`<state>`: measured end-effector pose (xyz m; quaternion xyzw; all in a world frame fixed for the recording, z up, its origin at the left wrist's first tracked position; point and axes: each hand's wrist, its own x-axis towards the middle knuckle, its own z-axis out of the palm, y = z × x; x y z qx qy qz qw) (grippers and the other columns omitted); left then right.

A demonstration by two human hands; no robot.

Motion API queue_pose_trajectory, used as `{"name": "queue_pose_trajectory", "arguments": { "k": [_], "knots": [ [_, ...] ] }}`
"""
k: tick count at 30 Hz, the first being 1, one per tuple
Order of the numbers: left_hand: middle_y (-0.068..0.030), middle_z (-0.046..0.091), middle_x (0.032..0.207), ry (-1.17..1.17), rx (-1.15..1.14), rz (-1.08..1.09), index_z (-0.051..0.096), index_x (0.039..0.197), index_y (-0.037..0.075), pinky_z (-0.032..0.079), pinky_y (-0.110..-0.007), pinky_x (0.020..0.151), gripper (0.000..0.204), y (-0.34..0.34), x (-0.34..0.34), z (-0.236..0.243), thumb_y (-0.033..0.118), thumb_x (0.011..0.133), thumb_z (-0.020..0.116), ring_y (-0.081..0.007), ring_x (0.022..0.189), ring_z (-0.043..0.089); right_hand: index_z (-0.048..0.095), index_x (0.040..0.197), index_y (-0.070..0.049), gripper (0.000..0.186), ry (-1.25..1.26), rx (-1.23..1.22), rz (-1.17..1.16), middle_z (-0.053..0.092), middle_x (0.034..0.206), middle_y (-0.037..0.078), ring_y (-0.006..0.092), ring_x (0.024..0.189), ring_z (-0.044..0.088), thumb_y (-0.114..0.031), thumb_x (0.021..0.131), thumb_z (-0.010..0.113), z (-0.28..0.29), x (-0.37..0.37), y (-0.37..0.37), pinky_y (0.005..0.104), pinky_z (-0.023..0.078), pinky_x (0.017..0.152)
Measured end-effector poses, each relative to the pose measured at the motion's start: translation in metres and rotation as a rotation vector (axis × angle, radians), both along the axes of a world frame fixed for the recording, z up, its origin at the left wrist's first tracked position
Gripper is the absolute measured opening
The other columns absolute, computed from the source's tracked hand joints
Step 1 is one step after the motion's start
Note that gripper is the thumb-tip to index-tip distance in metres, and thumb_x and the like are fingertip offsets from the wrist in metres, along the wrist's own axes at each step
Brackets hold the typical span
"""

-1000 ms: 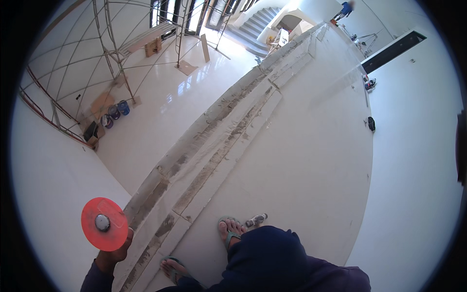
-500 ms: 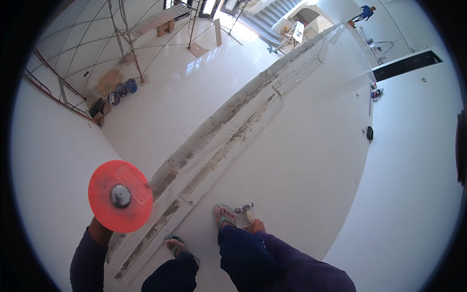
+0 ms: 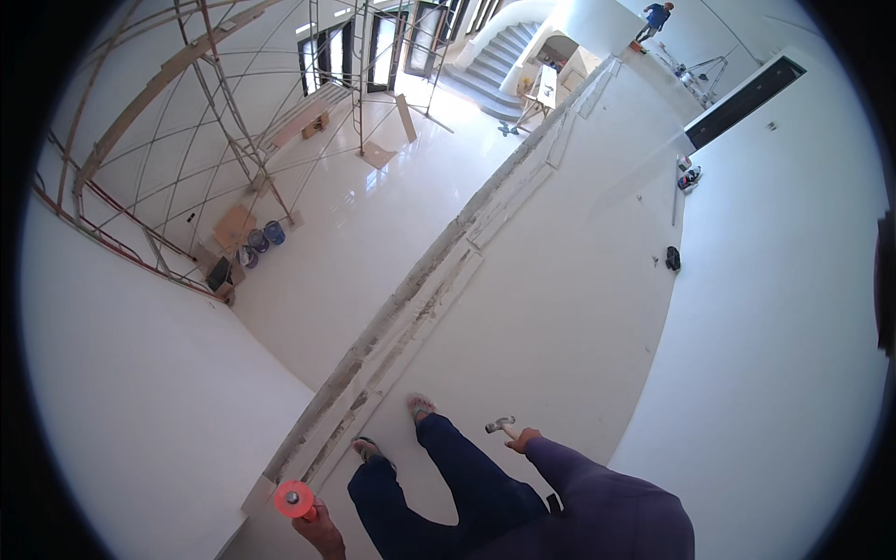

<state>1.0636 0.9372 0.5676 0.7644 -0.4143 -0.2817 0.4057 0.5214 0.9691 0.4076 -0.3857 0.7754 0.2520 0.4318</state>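
Observation:
My left hand [image 3: 322, 534] is closed round the grip of a chisel with a round orange-red hand guard [image 3: 291, 496]. The metal striking end shows at the guard's middle; the blade is hidden. It is held low at the left, by the near end of a rough, chipped strip [image 3: 369, 378] running along the floor's edge. My right hand [image 3: 525, 440] is wrapped round the pale handle of a hammer [image 3: 500, 426], out to the right of my sandalled feet. Hammer and chisel are well apart.
Left of the strip, the edge drops to a lower white floor [image 3: 317, 243]. Scaffolding [image 3: 233, 140] and several buckets [image 3: 258, 241] stand there. A curved staircase [image 3: 495, 70] rises at the back. Another person [image 3: 656, 19] is far off. A black bag [image 3: 673, 259] lies by the right wall.
My left hand has brought the chisel down, away from the head camera, so its guard looks much smaller. The hammer has moved right, away from my foot. The view has shifted.

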Motion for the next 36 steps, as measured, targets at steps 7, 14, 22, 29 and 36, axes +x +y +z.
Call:
{"name": "queue_pose_trajectory", "arguments": {
  "k": [7,14,22,29,36],
  "knots": [
    [-0.0067,0.066,0.069,0.057,0.213,0.202,0.068,0.084,-0.003,0.047,-0.035,0.063,0.019,0.161,-0.02,0.096,0.012,0.092,0.078,-0.0114,0.067,0.058,0.074,0.111,0.006,0.075,-0.018,0.07,-0.006,0.075,0.111,0.03,0.0413,0.099,0.077,-0.065,0.087,0.074,0.093,-0.022,-0.001,0.0483,0.062,0.085],
    [-0.0053,0.069,0.069,0.324,0.516,0.442,0.073,0.08,-0.002,0.049,-0.033,0.059,0.015,0.352,-0.027,0.063,0.012,0.083,0.079,-0.0124,0.063,0.064,0.069,0.095,0.008,0.051,-0.173,-0.003,-0.047,0.065,0.069,0.014,0.0303,0.059,0.07,-0.042,0.093,0.074,0.136,0.026,-0.021,0.046,0.055,0.053],
    [-0.007,0.069,0.071,0.655,0.663,0.759,0.073,0.085,-0.001,0.05,-0.032,0.051,0.025,0.561,-0.114,0.058,0.021,0.08,0.082,-0.0153,0.057,0.063,0.059,0.071,-0.001,0.049,-0.202,0.015,0.193,0.051,0.053,0.008,0.0252,0.042,0.055,-0.041,0.095,0.073,0.147,0.088,-0.021,0.0437,0.044,0.041],
    [-0.0006,0.056,0.06,0.997,0.557,1.141,0.062,0.072,0.008,0.041,-0.034,0.045,0.028,0.697,-0.22,0.022,0.022,0.087,0.081,-0.014,0.046,0.052,0.066,0.075,0.004,0.053,-0.171,0.012,0.501,0.062,0.061,0.015,0.0311,0.051,0.063,-0.044,0.096,0.075,0.163,0.189,0.033,0.0467,0.051,0.051],
    [0.0001,0.056,0.059,1.047,0.573,1.053,0.062,0.07,0.009,0.043,-0.035,0.046,0.029,0.723,-0.219,-0.015,0.022,0.087,0.081,-0.0146,0.047,0.053,0.075,0.117,0.004,0.064,-0.293,0.144,0.854,0.079,0.108,0.014,0.0241,0.1,0.073,-0.053,0.089,0.08,0.09,0.217,0.078,0.0425,0.056,0.082]
  ]
}}
